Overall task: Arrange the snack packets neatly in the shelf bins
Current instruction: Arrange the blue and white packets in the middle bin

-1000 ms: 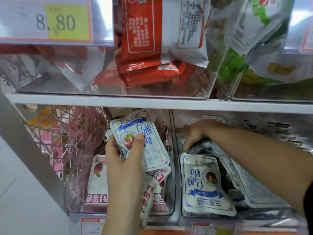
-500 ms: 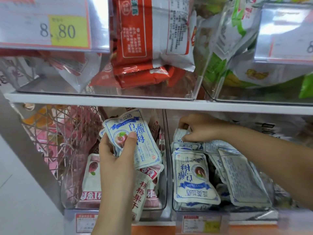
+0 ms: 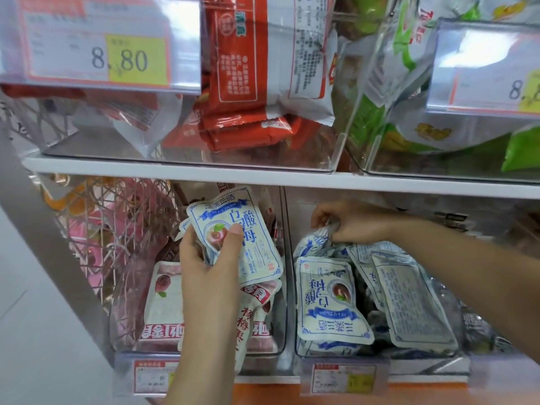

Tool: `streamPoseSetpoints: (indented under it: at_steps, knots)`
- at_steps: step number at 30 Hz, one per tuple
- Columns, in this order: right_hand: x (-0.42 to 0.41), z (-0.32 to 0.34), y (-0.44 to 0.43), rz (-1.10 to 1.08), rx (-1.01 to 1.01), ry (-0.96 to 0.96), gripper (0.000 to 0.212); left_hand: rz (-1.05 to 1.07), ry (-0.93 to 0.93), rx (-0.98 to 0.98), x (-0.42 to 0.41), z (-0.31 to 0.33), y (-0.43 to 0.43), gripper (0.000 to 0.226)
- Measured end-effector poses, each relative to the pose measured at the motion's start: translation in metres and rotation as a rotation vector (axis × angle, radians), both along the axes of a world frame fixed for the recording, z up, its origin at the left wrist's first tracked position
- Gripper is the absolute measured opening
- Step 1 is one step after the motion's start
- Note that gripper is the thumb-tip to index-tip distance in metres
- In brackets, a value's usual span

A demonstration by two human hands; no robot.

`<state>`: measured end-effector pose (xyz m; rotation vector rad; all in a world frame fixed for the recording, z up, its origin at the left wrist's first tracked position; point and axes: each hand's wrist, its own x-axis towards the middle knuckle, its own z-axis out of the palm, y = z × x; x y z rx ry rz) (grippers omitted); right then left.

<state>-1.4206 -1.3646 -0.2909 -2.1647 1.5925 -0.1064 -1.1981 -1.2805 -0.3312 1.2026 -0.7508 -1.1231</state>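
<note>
Gripping a blue-and-white packet (image 3: 230, 209) over the left bin (image 3: 281, 331), the left hand (image 3: 210, 270) curls round it; the right hand (image 3: 353, 223) pinches a crumpled packet (image 3: 317, 244) far inside the right bin (image 3: 432, 362).

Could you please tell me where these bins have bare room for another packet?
The upper left bin has bare floor at its front-left, beside the red packets. The lower right bin looks open only behind the right hand; its front is crowded with blue-white packets.

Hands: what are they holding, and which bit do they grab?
The left hand grips the raised blue-and-white packet by its lower left side, thumb on its front. The right hand pinches the back packet at its top edge.
</note>
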Motion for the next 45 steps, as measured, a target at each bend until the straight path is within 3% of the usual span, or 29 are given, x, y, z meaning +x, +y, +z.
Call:
streamPoseSetpoints:
  at_steps: [7,15,21,24,30,32,37,45]
  knots:
    - [0.016,-0.003,-0.012,0.152,0.088,0.188,0.03,-0.01,0.005,0.003,-0.002,0.001,0.0,0.051]
    - [0.022,-0.01,-0.008,0.209,0.1,0.205,0.027,-0.022,0.016,-0.004,-0.002,0.001,0.0,0.056]
    - [0.004,-0.001,-0.005,0.078,-0.008,-0.015,0.011,-0.001,0.029,-0.013,-0.001,0.002,0.0,0.051]
    - [-0.001,-0.006,-0.003,0.039,0.016,-0.071,0.019,0.006,0.011,-0.017,0.0,0.002,-0.001,0.054]
    - [0.014,-0.006,-0.007,0.057,0.263,0.146,0.009,-0.011,-0.005,-0.001,-0.002,0.001,-0.001,0.061]
    - [0.017,-0.002,-0.005,0.034,0.276,0.124,0.021,-0.019,0.009,0.0,-0.002,0.002,0.0,0.059]
    - [0.018,-0.013,0.015,0.066,0.034,0.174,0.029,-0.014,0.014,-0.017,0.0,0.007,0.003,0.063]
    - [0.014,-0.007,0.016,0.012,0.077,0.153,0.034,-0.042,-0.034,-0.028,-0.001,0.015,0.011,0.077]
